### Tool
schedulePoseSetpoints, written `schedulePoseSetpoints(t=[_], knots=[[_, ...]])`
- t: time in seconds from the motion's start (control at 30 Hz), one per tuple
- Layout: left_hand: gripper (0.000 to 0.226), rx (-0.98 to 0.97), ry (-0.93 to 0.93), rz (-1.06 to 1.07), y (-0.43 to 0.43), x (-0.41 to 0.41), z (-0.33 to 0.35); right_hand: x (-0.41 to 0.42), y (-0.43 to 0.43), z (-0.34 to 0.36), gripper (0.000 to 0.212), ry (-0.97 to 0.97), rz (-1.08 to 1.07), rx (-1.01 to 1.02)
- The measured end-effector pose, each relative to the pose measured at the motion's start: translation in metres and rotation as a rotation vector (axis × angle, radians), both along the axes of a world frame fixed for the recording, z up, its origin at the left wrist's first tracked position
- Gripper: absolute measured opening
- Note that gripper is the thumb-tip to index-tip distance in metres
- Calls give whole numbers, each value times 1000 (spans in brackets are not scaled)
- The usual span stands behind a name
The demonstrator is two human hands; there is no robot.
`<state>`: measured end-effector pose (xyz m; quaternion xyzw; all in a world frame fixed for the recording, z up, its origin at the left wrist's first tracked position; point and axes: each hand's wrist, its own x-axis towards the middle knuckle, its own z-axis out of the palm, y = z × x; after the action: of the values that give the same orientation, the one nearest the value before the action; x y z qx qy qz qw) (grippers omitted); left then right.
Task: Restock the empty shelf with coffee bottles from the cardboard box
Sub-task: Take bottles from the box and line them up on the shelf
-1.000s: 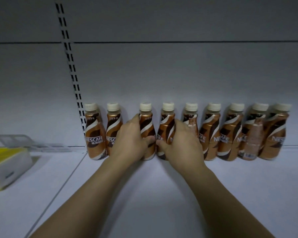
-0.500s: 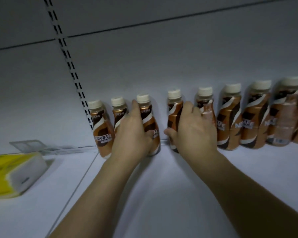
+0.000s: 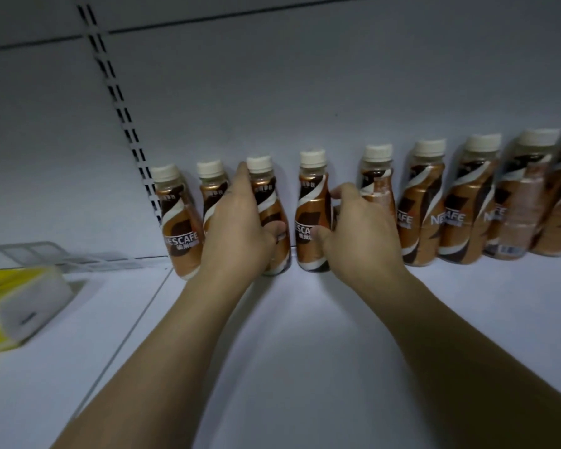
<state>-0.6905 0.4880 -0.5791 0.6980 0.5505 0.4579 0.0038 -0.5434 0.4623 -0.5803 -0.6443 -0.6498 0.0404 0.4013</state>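
Left hand (image 3: 237, 231) wraps the third Nescafé bottle (image 3: 268, 192); right hand (image 3: 360, 234) clamps the fourth Nescafé bottle (image 3: 311, 215), just at its 3 o'clock. Both stand upright on the white shelf (image 3: 305, 351), in a row along the back panel. A yellow pack (image 3: 13, 306) lies at 9 o'clock.

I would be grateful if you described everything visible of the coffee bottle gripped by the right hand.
The coffee bottle, fourth from the left, stands upright at the back of the white shelf. Cream cap, pale neck, glossy copper-brown sleeve with a white swirl, dark patch and partly covered NESCAFE lettering; it looks plastic. The right hand grips it, thumb across the front, fingers round its right side. A gap separates it from the neighbouring bottle, held by the left hand.
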Motion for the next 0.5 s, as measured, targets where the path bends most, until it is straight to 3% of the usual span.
schedulePoseSetpoints(t=[0.17,0.33,0.5], knots=[[80,1,-4,-9,-2,1,-1,-1,0,-8,52,137,24,-8],[86,-54,39,-29,-5,-1,1,-15,7,-14,55,48,-20,-117],[104,-88,123,-21,-11,-5,2,-12,9,-13,51,95,21,-138]])
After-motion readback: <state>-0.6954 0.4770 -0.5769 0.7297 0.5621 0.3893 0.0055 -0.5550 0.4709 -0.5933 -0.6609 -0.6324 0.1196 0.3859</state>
